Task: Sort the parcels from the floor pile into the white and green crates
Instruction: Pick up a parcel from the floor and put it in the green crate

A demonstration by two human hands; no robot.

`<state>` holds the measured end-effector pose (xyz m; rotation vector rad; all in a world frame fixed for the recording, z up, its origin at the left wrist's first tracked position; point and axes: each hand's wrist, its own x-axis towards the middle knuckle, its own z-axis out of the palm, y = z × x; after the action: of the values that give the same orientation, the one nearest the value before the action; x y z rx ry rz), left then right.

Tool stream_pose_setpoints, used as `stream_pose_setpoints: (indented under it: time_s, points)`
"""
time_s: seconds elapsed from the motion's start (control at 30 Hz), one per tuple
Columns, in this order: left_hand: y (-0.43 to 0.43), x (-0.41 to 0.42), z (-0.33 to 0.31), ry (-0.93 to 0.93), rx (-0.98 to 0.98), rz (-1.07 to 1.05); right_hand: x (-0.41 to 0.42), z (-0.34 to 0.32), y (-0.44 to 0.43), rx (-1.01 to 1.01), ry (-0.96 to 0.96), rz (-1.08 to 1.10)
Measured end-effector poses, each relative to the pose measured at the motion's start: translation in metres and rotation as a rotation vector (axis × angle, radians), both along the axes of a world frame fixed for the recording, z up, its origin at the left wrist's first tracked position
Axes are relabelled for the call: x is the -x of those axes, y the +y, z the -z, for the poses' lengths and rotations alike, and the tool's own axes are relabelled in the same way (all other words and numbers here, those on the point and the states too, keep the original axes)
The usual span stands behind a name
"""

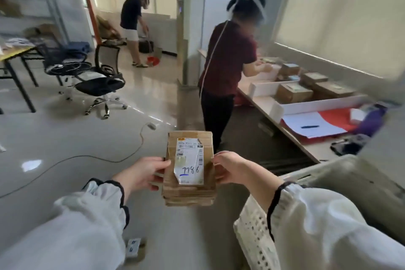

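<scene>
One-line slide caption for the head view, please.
Labelled cardboard parcel gripped at its sides by left hand and right hand.

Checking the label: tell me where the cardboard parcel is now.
Head view, lower centre: cardboard parcel held between left hand and right hand above the floor, label up.

Office/packing rm: swivel chair, desk, boxes.

Both arms reach forward, left hand and right hand facing, each curled in a grip
</scene>
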<state>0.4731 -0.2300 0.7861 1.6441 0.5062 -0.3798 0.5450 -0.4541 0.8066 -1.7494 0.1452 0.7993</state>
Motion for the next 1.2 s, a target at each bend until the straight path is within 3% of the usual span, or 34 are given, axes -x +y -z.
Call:
stream_pose_setpoints:
  time_s: [0.27, 0.5, 0.8, 1.2]
  points:
    - [-0.239, -0.105, 0.003, -0.012, 0.092, 0.295, -0.025, -0.005, -0.239, 0.043, -0.028, 0.366]
    - [-0.38, -0.142, 0.013, 0.022, 0.023, 0.619, 0.006, 0.01, -0.362, -0.035, 0.054, 0.744]
    - [-0.454, -0.179, 0.038, 0.085, -0.102, 0.957, 0.031, 0.045, -0.397, -0.231, 0.224, 1.137]
    - [-0.464, -0.211, 0.067, 0.14, -0.153, 1.147, 0.029, 0.073, -0.372, -0.232, 0.242, 1.318]
